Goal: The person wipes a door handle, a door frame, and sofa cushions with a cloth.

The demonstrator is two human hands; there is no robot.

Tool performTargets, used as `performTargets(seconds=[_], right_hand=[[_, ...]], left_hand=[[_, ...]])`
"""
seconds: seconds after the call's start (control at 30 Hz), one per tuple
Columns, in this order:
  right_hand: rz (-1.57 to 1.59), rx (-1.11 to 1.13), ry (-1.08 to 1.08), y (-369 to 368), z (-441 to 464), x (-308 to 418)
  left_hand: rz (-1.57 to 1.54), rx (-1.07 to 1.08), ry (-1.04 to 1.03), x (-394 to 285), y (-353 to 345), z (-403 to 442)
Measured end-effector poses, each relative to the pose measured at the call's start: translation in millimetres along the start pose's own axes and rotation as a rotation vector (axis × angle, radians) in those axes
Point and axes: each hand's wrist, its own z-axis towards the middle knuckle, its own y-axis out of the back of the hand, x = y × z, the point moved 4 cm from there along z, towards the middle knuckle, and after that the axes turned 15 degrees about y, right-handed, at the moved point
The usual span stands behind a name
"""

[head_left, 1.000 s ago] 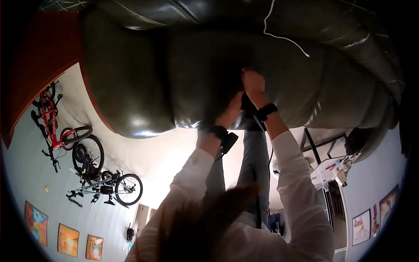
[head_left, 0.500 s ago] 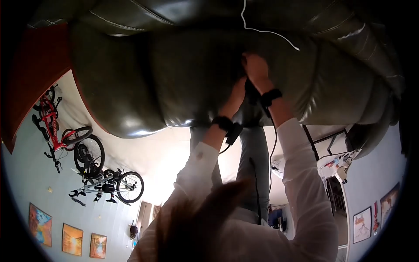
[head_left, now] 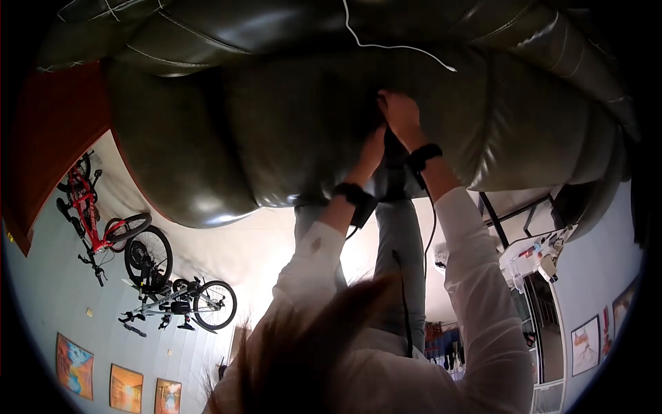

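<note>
Cord (head_left: 394, 46) lay on the sofa (head_left: 289, 131) toward twelve o'clock, running roughly ten-to-four, nearer your right hand (head_left: 402, 116) than your left hand (head_left: 372, 148), both seemingly curled, their contents too dark to tell.

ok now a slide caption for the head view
Left hand and right hand, both with black wrist straps, close together over a dark sofa, a white cable lying beyond.

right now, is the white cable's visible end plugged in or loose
Loose: the white cable lies across the dark sofa with its visible tip attached to nothing. The other end is out of frame; cannot tell.
</note>
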Motion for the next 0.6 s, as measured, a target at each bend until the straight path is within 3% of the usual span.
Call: performTargets(seconds=[0.13,0.3,0.4,0.47,0.53,0.6], right_hand=[[0.077,-0.083,-0.079,11.3,-10.1,-19.5],[0.073,-0.012,-0.124,-16.7,-69.3,-15.7],[0.108,0.097,-0.143,-23.1,-84.1,-15.7],[0.144,0.087,-0.156,-22.2,-91.9,-22.8],[0.185,-0.032,-0.176,-20.2,-94.1,-43.0],[0.107,-0.052,-0.257,-13.2,-96.2,-69.8]], left_hand=[[0.071,-0.070,-0.062,-4.5,-15.4,-1.0],[0.067,-0.142,-0.089,24.4,-22.4,-47.6],[0.015,-0.069,0.004,45.4,-30.0,-56.0],[-0.122,0.101,0.189,90.9,-34.9,-28.8],[-0.007,0.195,0.211,79.7,-42.6,-14.4],[0.349,0.213,0.091,46.9,-60.4,-7.8]])
